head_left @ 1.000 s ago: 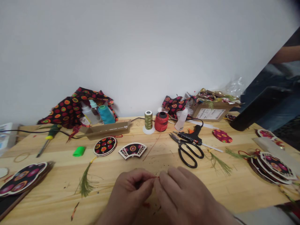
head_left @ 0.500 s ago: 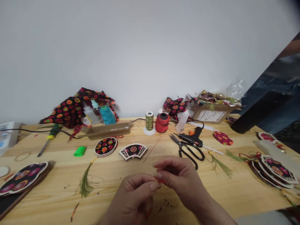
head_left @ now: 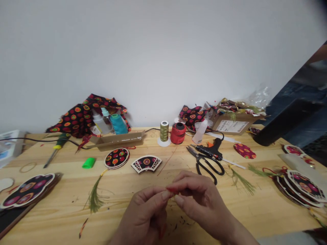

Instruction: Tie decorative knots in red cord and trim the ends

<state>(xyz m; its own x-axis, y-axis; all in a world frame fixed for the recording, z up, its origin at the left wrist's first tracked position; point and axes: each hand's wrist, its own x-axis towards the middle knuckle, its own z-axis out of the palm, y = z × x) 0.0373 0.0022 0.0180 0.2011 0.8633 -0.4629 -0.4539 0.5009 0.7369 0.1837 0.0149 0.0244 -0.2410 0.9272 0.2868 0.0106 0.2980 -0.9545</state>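
My left hand (head_left: 146, 212) and my right hand (head_left: 199, 200) meet low in the middle of the wooden table (head_left: 63, 211), fingertips pinched together. Between the fingertips shows a small piece of red thread (head_left: 171, 189). Both hands are closed on it. A thin red strand (head_left: 166, 162) lies on the table beyond them, leading toward the red spool (head_left: 178, 133). A fan-shaped patterned piece (head_left: 146, 163) lies just beyond my hands.
Black scissors (head_left: 205, 163) and a glue gun (head_left: 211, 149) lie right of centre. An olive spool (head_left: 164, 131), an oval ornament (head_left: 117, 158), a green cap (head_left: 88, 163), green tassels (head_left: 94, 197), bottles, fabric and a cardboard box (head_left: 231, 124) line the back. Stacked ornaments (head_left: 298, 183) sit at right. Another person's leg (head_left: 306, 112) is at far right.
My right hand lifted off the table and its fingers curled up to meet the left fingertips; both hands stay pinched on the red thread. The view shifted slightly.
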